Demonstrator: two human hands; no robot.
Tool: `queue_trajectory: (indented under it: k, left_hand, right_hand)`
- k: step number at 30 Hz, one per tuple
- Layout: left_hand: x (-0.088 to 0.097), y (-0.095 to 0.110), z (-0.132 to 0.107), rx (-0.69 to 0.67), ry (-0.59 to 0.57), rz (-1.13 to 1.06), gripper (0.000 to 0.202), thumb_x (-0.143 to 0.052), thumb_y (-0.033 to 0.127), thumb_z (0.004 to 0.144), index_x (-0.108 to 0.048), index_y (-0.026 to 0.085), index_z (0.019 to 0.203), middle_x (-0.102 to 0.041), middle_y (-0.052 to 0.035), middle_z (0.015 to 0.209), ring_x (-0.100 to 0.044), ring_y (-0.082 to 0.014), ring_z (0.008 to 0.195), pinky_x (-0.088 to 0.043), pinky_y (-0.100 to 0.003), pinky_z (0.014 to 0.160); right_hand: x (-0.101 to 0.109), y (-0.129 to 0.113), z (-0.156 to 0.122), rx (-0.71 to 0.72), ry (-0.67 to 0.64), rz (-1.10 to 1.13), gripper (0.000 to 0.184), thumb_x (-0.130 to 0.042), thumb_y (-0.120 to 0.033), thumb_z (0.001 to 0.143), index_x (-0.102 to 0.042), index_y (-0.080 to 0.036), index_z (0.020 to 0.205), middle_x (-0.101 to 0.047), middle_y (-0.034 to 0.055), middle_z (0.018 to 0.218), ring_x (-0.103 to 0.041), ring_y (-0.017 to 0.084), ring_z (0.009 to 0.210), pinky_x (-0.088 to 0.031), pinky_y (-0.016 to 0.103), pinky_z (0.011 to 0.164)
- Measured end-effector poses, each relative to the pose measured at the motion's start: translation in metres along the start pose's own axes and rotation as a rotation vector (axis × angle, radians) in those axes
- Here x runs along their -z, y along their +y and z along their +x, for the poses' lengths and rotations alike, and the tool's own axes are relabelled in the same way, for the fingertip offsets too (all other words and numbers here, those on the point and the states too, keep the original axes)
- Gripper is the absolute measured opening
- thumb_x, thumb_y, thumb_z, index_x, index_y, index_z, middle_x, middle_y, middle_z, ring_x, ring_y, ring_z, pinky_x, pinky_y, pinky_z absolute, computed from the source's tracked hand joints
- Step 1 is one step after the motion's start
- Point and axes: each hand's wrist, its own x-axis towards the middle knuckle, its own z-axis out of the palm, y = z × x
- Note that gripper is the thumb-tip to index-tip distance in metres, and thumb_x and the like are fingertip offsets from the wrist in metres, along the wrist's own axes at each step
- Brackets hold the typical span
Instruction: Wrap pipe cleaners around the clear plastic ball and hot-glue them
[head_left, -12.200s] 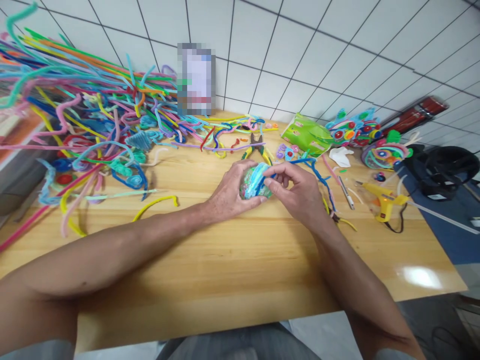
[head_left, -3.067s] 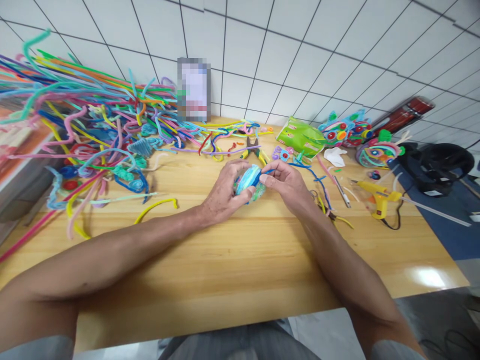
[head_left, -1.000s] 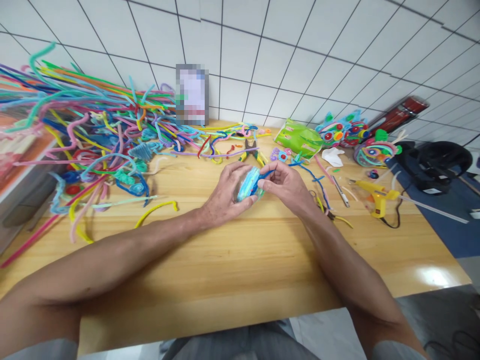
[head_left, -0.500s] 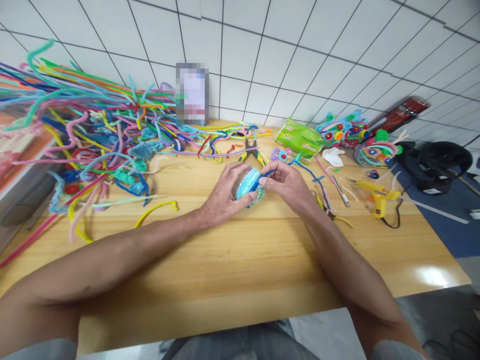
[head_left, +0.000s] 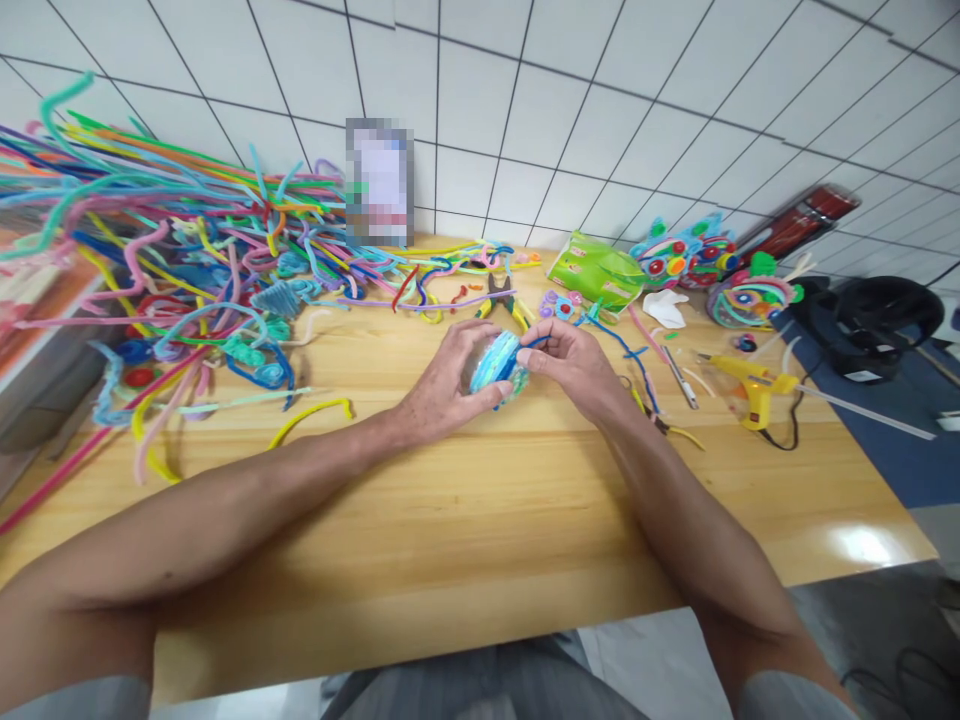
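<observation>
My left hand (head_left: 448, 385) is wrapped round a rounded craft piece (head_left: 495, 362) covered in light blue, blue and green pipe cleaner, its thumb along the near side. A dark blue pipe cleaner (head_left: 536, 343) runs from the piece into my right hand (head_left: 568, 358), which pinches it between thumb and fingers at the right edge. Part of the craft piece is hidden by my fingers. Just behind the hands lie pliers with yellow and green handles (head_left: 520, 314), their jaws pointing to the wall.
A large heap of coloured pipe cleaners (head_left: 225, 250) covers the left. Toward the right are a green tissue pack (head_left: 596, 272), finished colourful lion-like heads (head_left: 750, 300), a yellow glue gun (head_left: 754, 385) and a second pair of pliers (head_left: 660, 424). A blurred upright panel (head_left: 379, 185) leans on the tiled wall.
The camera view has shifted slightly. Both hands keep nearly the same pose, still on the craft piece and the dark blue pipe cleaner.
</observation>
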Motion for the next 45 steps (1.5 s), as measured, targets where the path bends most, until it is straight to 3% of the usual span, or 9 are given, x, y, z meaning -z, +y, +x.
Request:
queue_trajectory:
  k: [3,8,10,15,19,24,31,39,45]
  left_hand:
    - [0.002,-0.001,0.001,-0.012,-0.031,0.022,0.068,-0.074,0.053,0.1,-0.048,0.026,0.156,-0.053,-0.0175,0.157,-0.05,-0.0357,0.153,-0.044,-0.06,0.13]
    - [0.002,-0.007,0.001,-0.046,-0.019,0.112,0.097,-0.086,0.058,0.087,-0.037,0.028,0.166,-0.04,-0.0195,0.169,-0.037,-0.0395,0.163,-0.037,-0.064,0.134]
    - [0.001,-0.008,0.002,-0.068,-0.013,0.136,0.1,-0.088,0.057,0.085,-0.036,0.028,0.166,-0.04,-0.0189,0.17,-0.036,-0.0402,0.164,-0.036,-0.065,0.135]
    - [0.005,-0.001,0.006,-0.08,-0.041,0.096,0.06,-0.073,0.048,0.101,-0.049,0.027,0.153,-0.059,-0.0139,0.151,-0.054,-0.0331,0.147,-0.047,-0.057,0.126]
    - [0.007,0.01,0.009,-0.009,-0.015,0.049,0.045,-0.068,0.043,0.104,-0.053,0.024,0.142,-0.062,-0.0122,0.137,-0.062,-0.0285,0.13,-0.055,-0.05,0.113]
    - [0.006,0.014,0.01,0.025,-0.028,0.079,0.044,-0.068,0.041,0.1,-0.056,0.024,0.139,-0.061,-0.0125,0.135,-0.058,-0.0309,0.133,-0.053,-0.054,0.116]
    - [0.001,0.014,0.01,0.113,0.038,-0.057,0.043,-0.073,0.04,0.095,-0.057,0.024,0.132,-0.059,-0.0118,0.131,-0.058,-0.0321,0.129,-0.053,-0.054,0.115]
    - [0.0,0.013,0.012,0.161,0.061,-0.181,0.041,-0.072,0.044,0.096,-0.059,0.024,0.13,-0.065,-0.0109,0.13,-0.063,-0.0311,0.128,-0.054,-0.05,0.115]
    - [-0.001,0.016,0.014,0.165,0.074,-0.166,0.039,-0.073,0.045,0.096,-0.062,0.024,0.127,-0.068,-0.0116,0.131,-0.063,-0.0307,0.131,-0.053,-0.05,0.118]
  right_hand:
    - [0.0,0.003,0.001,0.001,0.017,0.009,0.043,-0.098,-0.048,0.067,-0.072,-0.022,0.089,-0.074,-0.0013,0.079,-0.067,0.015,0.075,-0.055,0.03,0.073]
    - [0.0,0.004,0.001,0.001,0.023,0.015,0.042,-0.095,-0.049,0.068,-0.071,-0.022,0.089,-0.072,-0.0015,0.08,-0.066,0.015,0.074,-0.055,0.029,0.072]
    - [-0.001,0.004,0.002,-0.001,0.032,0.017,0.041,-0.095,-0.05,0.069,-0.07,-0.023,0.089,-0.072,-0.002,0.079,-0.066,0.015,0.074,-0.055,0.029,0.072]
    - [-0.004,0.003,0.001,0.009,0.042,0.028,0.042,-0.094,-0.05,0.069,-0.07,-0.023,0.089,-0.073,-0.0014,0.08,-0.067,0.015,0.074,-0.055,0.03,0.072]
    - [-0.007,-0.002,-0.003,0.022,0.023,-0.017,0.037,-0.093,-0.045,0.071,-0.071,-0.022,0.089,-0.074,-0.0004,0.08,-0.067,0.016,0.073,-0.053,0.03,0.07]
    - [-0.006,-0.006,-0.006,0.037,0.006,-0.092,0.036,-0.093,-0.047,0.073,-0.073,-0.022,0.09,-0.074,0.0007,0.077,-0.066,0.017,0.069,-0.053,0.031,0.063]
    - [-0.006,-0.001,-0.007,0.096,0.07,-0.143,0.04,-0.092,-0.05,0.077,-0.073,-0.024,0.1,-0.071,-0.0005,0.073,-0.067,0.018,0.067,-0.055,0.031,0.062]
    - [-0.016,0.01,-0.014,0.195,0.288,-0.212,0.052,-0.089,-0.043,0.084,-0.071,-0.026,0.13,-0.073,-0.002,0.079,-0.07,0.018,0.072,-0.058,0.033,0.069]
    - [-0.022,0.012,-0.023,0.356,0.479,-0.216,0.041,-0.088,-0.035,0.087,-0.078,-0.028,0.127,-0.075,-0.0016,0.077,-0.069,0.017,0.065,-0.056,0.029,0.059]
